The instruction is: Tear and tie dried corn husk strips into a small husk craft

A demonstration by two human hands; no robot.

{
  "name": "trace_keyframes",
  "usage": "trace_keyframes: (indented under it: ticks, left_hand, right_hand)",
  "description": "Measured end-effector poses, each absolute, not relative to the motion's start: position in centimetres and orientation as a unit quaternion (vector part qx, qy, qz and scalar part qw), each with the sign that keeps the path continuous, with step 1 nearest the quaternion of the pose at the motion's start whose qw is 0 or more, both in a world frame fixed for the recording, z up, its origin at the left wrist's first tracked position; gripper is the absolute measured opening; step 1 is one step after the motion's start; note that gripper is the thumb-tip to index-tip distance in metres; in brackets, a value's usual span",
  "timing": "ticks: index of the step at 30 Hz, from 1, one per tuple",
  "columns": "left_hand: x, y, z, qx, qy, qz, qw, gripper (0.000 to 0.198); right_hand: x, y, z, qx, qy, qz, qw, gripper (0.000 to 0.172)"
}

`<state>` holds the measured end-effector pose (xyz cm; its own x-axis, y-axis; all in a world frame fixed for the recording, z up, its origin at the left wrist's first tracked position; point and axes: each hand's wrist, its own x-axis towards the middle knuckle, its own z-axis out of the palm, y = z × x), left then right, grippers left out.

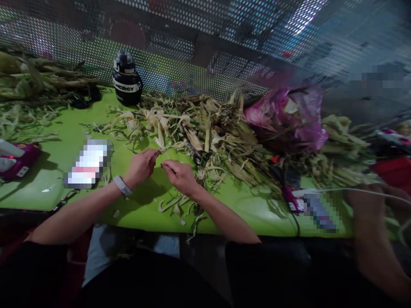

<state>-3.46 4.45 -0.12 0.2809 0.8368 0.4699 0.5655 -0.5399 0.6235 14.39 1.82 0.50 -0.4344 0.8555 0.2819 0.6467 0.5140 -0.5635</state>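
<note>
My left hand [141, 167], with a pale band on its wrist, is closed in a pinch over the green table [135, 218]. A thin strip of corn husk [164, 149] shows at its fingertips. Close beside it, my right hand [180, 176] is also pinched, its fingertips a small gap from the left ones. Whatever it holds is too small to make out. Just beyond both hands lie pale peeled husks [159, 122] and a heap of dry corn husks [231, 141]. Loose husk shreds [176, 205] are scattered below my right hand.
A black bottle [126, 87] stands by the perforated metal screen [192, 47]. A lit phone [88, 162] lies left, near a magenta device [21, 162]. To the right are a pink plastic bag [289, 117], a second phone [321, 214], a white cable [340, 189] and another person's arm [369, 226].
</note>
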Motion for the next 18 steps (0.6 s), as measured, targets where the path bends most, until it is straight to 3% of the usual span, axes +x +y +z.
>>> trace_keyframes:
  ticks: [8, 14, 18]
  left_hand:
    - [-4.1, 4.5, 0.6, 0.822, 0.443, 0.336, 0.123, 0.028]
    - [-3.9, 4.4, 0.1, 0.837, 0.454, 0.299, 0.061, 0.030]
    - [-4.5, 4.8, 0.4, 0.857, 0.463, 0.224, 0.039, 0.029]
  right_hand:
    - [15.4, 2.0, 2.0, -0.489, -0.796, 0.185, 0.306, 0.033]
    - [14.9, 1.5, 1.6, -0.451, -0.855, 0.145, 0.211, 0.034]
    - [16.8, 1.7, 3.3, -0.428, -0.868, 0.149, 0.204, 0.031]
